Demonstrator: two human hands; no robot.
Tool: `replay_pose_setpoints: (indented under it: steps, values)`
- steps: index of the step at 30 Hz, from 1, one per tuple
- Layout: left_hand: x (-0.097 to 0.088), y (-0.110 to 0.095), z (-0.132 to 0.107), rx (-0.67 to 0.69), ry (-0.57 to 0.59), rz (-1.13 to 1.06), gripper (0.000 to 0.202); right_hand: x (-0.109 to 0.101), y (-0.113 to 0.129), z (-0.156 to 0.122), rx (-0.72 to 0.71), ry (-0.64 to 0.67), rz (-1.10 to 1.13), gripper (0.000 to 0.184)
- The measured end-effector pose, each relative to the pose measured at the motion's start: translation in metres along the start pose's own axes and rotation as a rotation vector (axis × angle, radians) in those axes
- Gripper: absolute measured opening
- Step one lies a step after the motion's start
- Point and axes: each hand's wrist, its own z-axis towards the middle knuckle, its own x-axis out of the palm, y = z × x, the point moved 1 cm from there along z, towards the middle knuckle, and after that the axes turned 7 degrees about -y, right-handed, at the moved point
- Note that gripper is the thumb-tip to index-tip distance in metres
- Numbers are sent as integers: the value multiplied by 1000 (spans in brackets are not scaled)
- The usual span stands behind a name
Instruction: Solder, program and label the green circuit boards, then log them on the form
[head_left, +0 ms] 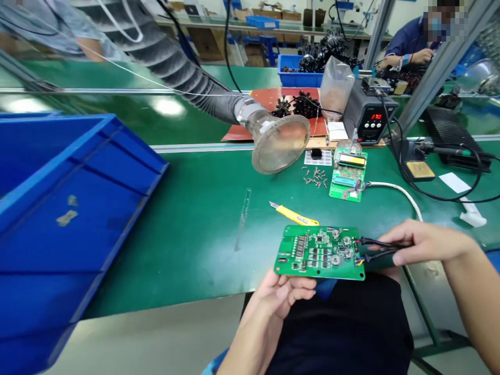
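Note:
A green circuit board [322, 252] with a small digit display is held above the table's front edge. My left hand [277, 297] grips it from below at its near left side; the fingertips under the board are hidden. Two black cables [380, 244] run from the board's right edge, their coloured wire ends meeting it there. My right hand [429, 245] is closed around these cables, a little right of the board. Just beyond the board lies a yellow utility knife [295, 214], its blade pointing left.
A large blue bin [128, 208] stands at the left. A fume hose [281, 146] hangs over the table. Behind the knife are loose metal parts [315, 177] and a second circuit board [347, 174]. A soldering station [371, 117] and sponge [420, 170] are at the right. A co-worker [414, 47] sits opposite.

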Motion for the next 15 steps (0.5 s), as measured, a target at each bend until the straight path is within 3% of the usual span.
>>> replay_pose_setpoints:
  steps: [2, 4, 6, 8, 10, 12, 15]
  values:
    - [-5, 11, 5, -52, 58, 277, 25, -25, 7, 4, 52, 82, -237, 36]
    - [-8, 19, 11, 20, 42, 603, 27, -44, 10, 14, 137, 138, -408, 37]
    - [-7, 20, 18, 247, -71, 912, 39, -58, 10, 29, 173, 140, -589, 35]
    - [-5, 18, 27, 545, -142, 1120, 36, -67, 10, 42, 182, 128, -754, 31]
    - [-3, 17, 40, 772, -59, 1223, 18, -69, 12, 48, 198, 94, -885, 32]
    - [-2, 18, 52, 882, 93, 1279, 29, -65, 14, 42, 144, -49, -1037, 40]
    - [-5, 23, 66, 883, 207, 1321, 34, -43, 12, 12, 26, -546, -1273, 44]
